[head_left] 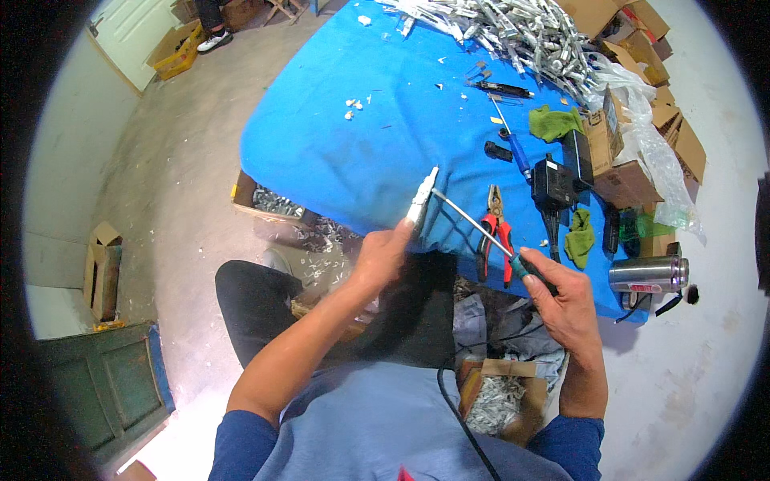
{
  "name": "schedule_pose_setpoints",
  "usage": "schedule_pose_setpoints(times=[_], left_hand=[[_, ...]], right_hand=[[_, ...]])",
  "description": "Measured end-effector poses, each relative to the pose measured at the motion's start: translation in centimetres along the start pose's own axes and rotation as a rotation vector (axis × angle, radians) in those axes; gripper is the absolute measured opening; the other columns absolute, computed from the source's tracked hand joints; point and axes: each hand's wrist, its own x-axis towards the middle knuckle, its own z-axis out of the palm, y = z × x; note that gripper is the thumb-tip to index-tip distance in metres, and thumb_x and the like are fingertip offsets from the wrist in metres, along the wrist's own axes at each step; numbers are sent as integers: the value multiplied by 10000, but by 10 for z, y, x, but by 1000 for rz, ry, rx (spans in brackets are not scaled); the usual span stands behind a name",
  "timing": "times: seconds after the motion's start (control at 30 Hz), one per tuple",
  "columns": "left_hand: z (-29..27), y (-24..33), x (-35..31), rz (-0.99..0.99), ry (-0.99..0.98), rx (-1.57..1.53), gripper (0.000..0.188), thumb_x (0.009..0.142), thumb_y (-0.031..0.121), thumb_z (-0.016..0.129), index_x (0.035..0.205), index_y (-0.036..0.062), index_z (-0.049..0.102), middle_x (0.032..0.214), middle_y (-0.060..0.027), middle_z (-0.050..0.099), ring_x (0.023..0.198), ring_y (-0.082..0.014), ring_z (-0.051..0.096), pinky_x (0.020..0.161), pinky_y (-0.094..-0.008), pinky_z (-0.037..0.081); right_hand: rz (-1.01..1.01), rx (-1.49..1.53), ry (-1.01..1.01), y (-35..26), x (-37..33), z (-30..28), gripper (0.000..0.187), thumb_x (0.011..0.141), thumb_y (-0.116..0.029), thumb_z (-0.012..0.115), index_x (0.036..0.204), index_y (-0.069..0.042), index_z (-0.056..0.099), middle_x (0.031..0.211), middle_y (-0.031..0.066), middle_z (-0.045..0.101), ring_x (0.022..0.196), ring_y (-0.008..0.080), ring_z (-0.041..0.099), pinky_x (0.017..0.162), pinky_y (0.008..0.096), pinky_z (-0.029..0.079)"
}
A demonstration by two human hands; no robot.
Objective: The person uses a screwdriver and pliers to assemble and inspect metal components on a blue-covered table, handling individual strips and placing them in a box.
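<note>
My left hand [383, 255] is closed round the lower end of a slim white tube-shaped part [422, 197], which tilts up over the front edge of the blue-covered table [321, 136]. In my right hand [563, 298] is a screwdriver [473, 221] with a dark green handle and a long metal shaft. Its tip meets, or lies very near, the side of the white part. Under the shaft, pliers with red and black handles [504, 236] lie on the cloth, jaws pointing away from me.
Many white and grey parts [521, 36] are heaped at the far side. A blue-handled screwdriver [519, 154], black adapter [553, 184], green cloths [555, 123] and steel flask [648, 274] lie right. Boxes of small pieces [277, 202] stand below the table edge. Another person's foot [215, 40] shows far left.
</note>
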Motion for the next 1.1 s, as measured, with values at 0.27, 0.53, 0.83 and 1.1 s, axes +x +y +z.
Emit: schedule_pose_setpoints(times=[0.27, 0.53, 0.83, 1.1], left_hand=[[2, 3, -2, 23, 18, 4, 620, 895, 644, 518, 596, 102, 475, 537, 9, 398, 459, -117, 379, 445, -282, 346], [0, 3, -3, 26, -6, -31, 609, 905, 635, 509, 583, 121, 446, 530, 14, 389, 463, -109, 370, 436, -282, 331], [3, 2, -3, 55, 18, 1, 618, 915, 617, 505, 607, 81, 494, 539, 1, 423, 469, -113, 411, 442, -282, 367], [6, -2, -3, 73, 10, 40, 607, 921, 599, 514, 608, 78, 502, 541, -4, 444, 465, -114, 431, 431, -284, 378]], right_hand=[[-70, -30, -100, -5, 11, -11, 250, 835, -58, 670, 1084, -41, 682, 875, 168, 689, 733, 280, 677, 651, 332, 517], [-88, -94, -119, -13, 17, -10, 233, 832, -60, 664, 1064, -57, 688, 845, 158, 681, 712, 299, 665, 630, 351, 512], [-113, -180, -167, -21, 21, -20, 250, 824, -90, 668, 1072, -75, 687, 801, 161, 661, 691, 312, 646, 604, 376, 497], [-198, -322, -208, -33, 28, -31, 233, 809, -54, 669, 1041, -44, 692, 741, 158, 638, 636, 298, 626, 555, 356, 465]])
